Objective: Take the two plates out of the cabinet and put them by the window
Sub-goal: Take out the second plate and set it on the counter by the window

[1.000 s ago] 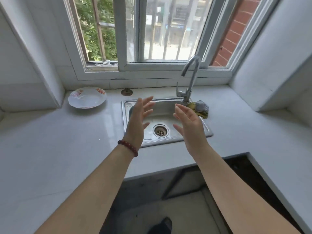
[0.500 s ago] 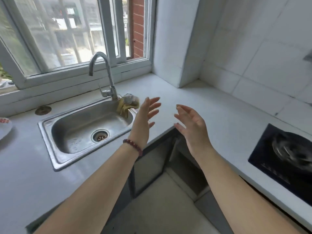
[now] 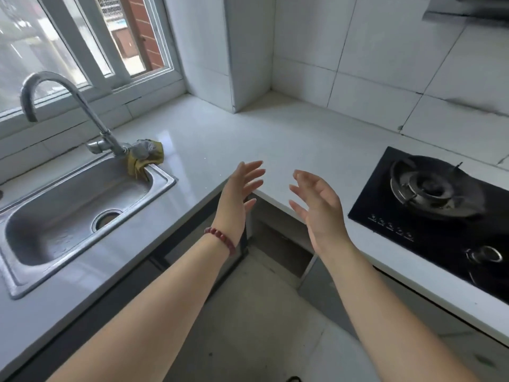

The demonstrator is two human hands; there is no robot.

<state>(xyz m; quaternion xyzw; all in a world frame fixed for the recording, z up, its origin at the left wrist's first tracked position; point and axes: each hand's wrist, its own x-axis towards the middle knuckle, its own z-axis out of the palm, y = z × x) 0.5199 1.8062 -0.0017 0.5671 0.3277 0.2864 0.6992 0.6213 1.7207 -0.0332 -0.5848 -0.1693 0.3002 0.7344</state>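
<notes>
Both my hands are raised in front of me above the inner corner of the white L-shaped counter (image 3: 220, 139), palms facing each other. My left hand (image 3: 238, 197), with a red bead bracelet at the wrist, has its fingers straight and holds nothing. My right hand (image 3: 319, 208) is spread loosely and is also empty. No plate is in view. The window (image 3: 82, 48) is at the upper left behind the sink. Below the counter corner a dark open cabinet space (image 3: 278, 241) shows; its inside is hidden.
A steel sink (image 3: 68, 213) with a curved tap (image 3: 68, 106) sits at left, a yellow-grey rag (image 3: 144, 158) on its rim. A black gas hob (image 3: 440, 213) lies on the counter at right. A tiled pillar (image 3: 220, 51) stands in the corner. Grey floor lies below.
The view has swung right, away from the window: the plate on the left counter has left the view and the gas hob has come in. Both hands stay raised and empty.
</notes>
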